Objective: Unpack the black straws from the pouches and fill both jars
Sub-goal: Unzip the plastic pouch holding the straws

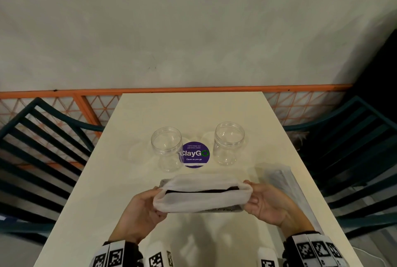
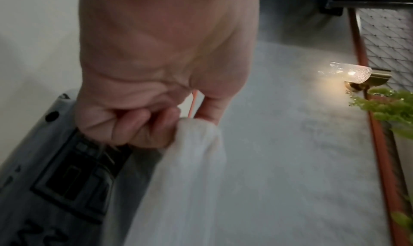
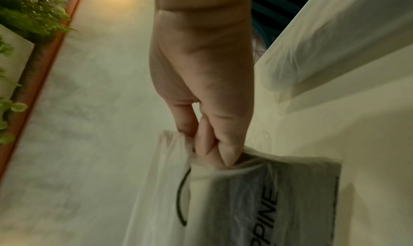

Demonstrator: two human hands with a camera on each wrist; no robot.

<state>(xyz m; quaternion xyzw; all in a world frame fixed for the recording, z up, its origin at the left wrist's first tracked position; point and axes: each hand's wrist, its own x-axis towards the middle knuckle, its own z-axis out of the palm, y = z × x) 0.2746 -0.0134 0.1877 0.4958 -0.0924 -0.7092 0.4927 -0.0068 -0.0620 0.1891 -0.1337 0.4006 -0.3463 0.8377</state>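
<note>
A translucent white plastic pouch hangs above the table's near part, its mouth pulled wide between both hands. My left hand pinches the pouch's left edge; my right hand grips the right edge. Black straws show as a dark band inside the mouth. Two clear lidless jars stand further back, the left jar and the right jar, both holding nothing. A second pouch lies flat at the table's right, seen also in the right wrist view as a pale pouch.
The cream table carries a round purple sticker between the jars. Dark teal chairs stand at the left and right. An orange rail and a grey wall lie behind.
</note>
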